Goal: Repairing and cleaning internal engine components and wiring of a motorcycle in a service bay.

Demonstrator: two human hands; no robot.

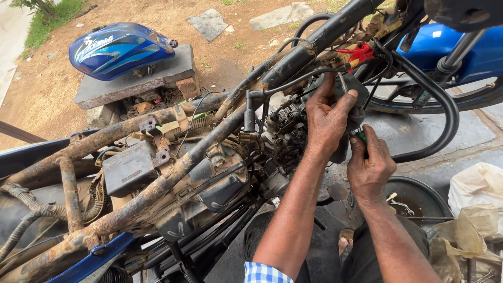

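Here, a dark engine part sat beside the engine, under the rusty frame. The left hand was clamped on the part, fingers spread over it. The right hand was closed round a green-handled tool touching it. A blue tank lay well apart on a stone slab.

Both forearms extended forward and upward, bare, nearly parallel. Left hand raised higher, back toward camera, fingers spread and curled in a grasp, thumb angled right. Right hand just below, touching it, fingers closed in a fist-like grip.
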